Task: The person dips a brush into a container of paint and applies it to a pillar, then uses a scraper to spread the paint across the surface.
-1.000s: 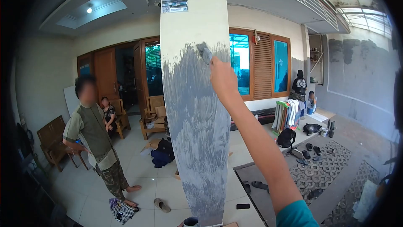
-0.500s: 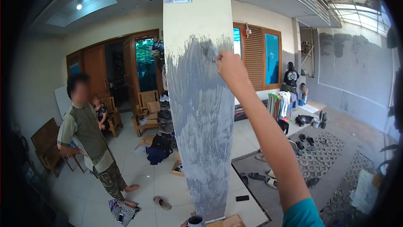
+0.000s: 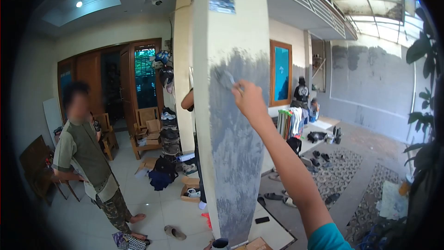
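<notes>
My right hand (image 3: 250, 101) is closed around a paintbrush (image 3: 225, 79), its blurred head against the upper part of a square pillar (image 3: 238, 153). Streaky grey paint covers that face of the pillar, ending in a ragged upper edge with cream above. At the bottom of the view is a dark-mouthed cup (image 3: 220, 243). Just a sliver of my left hand (image 3: 208, 246) shows at the cup's side, seemingly gripping it; most of that hand is cut off by the frame.
A person (image 3: 88, 148) stands on the tiles at left. Behind the pillar, another person's arm (image 3: 188, 100) shows. A phone (image 3: 262, 220) and cardboard (image 3: 256, 244) lie by the pillar's base. Several shoes (image 3: 274, 196) sit at right; a box (image 3: 190, 190) stands left.
The view has shifted, so the pillar appears farther right and its left side shows. The brush is now nearer the left edge of the painted face. An arm has appeared behind the pillar.
</notes>
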The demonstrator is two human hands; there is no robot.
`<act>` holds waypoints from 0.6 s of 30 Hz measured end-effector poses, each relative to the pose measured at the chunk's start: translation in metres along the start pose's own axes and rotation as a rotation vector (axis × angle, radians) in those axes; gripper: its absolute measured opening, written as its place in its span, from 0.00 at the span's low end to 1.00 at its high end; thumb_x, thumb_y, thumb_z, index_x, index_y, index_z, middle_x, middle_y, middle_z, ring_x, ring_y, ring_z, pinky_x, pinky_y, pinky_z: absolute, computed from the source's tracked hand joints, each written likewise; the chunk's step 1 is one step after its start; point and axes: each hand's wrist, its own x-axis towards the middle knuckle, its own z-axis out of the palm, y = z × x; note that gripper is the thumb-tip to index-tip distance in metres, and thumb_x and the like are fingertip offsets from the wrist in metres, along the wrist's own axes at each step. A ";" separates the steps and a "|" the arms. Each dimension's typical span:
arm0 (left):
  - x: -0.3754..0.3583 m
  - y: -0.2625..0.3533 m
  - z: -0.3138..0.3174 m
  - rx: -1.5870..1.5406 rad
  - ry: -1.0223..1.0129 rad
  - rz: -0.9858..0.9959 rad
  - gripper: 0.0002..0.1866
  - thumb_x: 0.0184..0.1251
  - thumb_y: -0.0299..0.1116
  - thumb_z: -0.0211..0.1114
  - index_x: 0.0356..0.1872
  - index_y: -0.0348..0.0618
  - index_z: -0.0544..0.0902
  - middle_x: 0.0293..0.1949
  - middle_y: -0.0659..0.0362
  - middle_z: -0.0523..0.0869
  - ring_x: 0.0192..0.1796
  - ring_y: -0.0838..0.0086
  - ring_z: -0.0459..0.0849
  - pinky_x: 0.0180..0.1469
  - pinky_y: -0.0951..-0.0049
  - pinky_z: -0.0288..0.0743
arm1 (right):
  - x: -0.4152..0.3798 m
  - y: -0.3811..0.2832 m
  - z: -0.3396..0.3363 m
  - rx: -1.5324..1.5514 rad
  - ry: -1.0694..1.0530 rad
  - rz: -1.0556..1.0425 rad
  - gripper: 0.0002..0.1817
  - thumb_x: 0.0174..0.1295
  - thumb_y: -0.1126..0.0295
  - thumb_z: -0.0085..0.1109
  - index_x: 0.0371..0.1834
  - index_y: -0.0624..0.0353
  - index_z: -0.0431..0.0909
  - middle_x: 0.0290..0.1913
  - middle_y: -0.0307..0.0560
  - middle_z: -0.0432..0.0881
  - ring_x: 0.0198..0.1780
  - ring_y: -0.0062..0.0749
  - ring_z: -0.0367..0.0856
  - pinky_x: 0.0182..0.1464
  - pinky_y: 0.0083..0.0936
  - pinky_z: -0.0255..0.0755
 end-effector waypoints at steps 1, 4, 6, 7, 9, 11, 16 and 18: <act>-0.004 0.023 -0.003 -0.020 0.004 0.011 0.45 0.31 0.33 0.87 0.60 0.37 0.79 0.49 0.52 0.86 0.49 0.68 0.84 0.55 0.69 0.79 | -0.004 -0.008 -0.010 -0.045 -0.069 0.029 0.09 0.61 0.72 0.62 0.40 0.67 0.81 0.35 0.67 0.83 0.41 0.65 0.81 0.43 0.46 0.77; -0.008 0.037 -0.020 -0.165 -0.023 -0.079 0.43 0.32 0.33 0.86 0.59 0.38 0.80 0.48 0.54 0.87 0.48 0.69 0.84 0.54 0.70 0.78 | 0.007 -0.025 -0.008 -0.093 -0.040 0.040 0.09 0.59 0.73 0.63 0.40 0.67 0.82 0.35 0.66 0.84 0.42 0.64 0.82 0.44 0.45 0.78; -0.003 0.001 -0.034 -0.098 -0.081 -0.032 0.42 0.33 0.33 0.86 0.59 0.39 0.81 0.46 0.57 0.88 0.48 0.71 0.84 0.52 0.70 0.78 | 0.010 -0.023 -0.002 -0.088 0.048 0.025 0.09 0.59 0.73 0.63 0.40 0.67 0.83 0.35 0.66 0.84 0.42 0.63 0.83 0.44 0.44 0.78; 0.002 -0.016 -0.038 -0.095 -0.099 -0.041 0.42 0.33 0.33 0.86 0.59 0.39 0.81 0.46 0.57 0.88 0.48 0.71 0.84 0.52 0.70 0.78 | 0.009 -0.016 0.004 -0.133 -0.005 0.021 0.09 0.59 0.73 0.63 0.40 0.67 0.83 0.34 0.66 0.84 0.40 0.62 0.83 0.44 0.43 0.79; 0.007 -0.046 -0.050 -0.141 -0.168 -0.008 0.41 0.34 0.34 0.86 0.58 0.40 0.82 0.46 0.58 0.88 0.47 0.72 0.84 0.51 0.70 0.78 | -0.005 -0.014 0.001 -0.187 -0.061 0.037 0.09 0.59 0.73 0.63 0.40 0.66 0.84 0.33 0.66 0.84 0.39 0.61 0.84 0.43 0.43 0.79; 0.001 -0.003 -0.058 -0.043 -0.087 0.033 0.41 0.33 0.36 0.87 0.57 0.40 0.82 0.46 0.57 0.88 0.45 0.73 0.84 0.50 0.70 0.78 | -0.018 -0.026 -0.015 -0.320 -0.240 0.148 0.10 0.59 0.67 0.66 0.38 0.63 0.85 0.33 0.61 0.85 0.38 0.61 0.84 0.42 0.42 0.78; 0.008 0.007 -0.062 -0.147 -0.123 -0.014 0.42 0.31 0.38 0.88 0.56 0.41 0.83 0.46 0.57 0.88 0.45 0.73 0.85 0.50 0.70 0.78 | 0.003 -0.043 -0.008 -0.135 0.011 0.105 0.09 0.59 0.70 0.65 0.38 0.63 0.85 0.33 0.64 0.84 0.40 0.61 0.84 0.44 0.42 0.78; 0.010 0.009 -0.065 -0.095 -0.104 0.014 0.41 0.32 0.38 0.88 0.56 0.40 0.83 0.46 0.57 0.88 0.45 0.73 0.85 0.50 0.70 0.78 | 0.003 -0.037 0.007 -0.075 0.124 0.067 0.09 0.59 0.67 0.66 0.37 0.61 0.86 0.34 0.61 0.85 0.40 0.60 0.84 0.46 0.41 0.79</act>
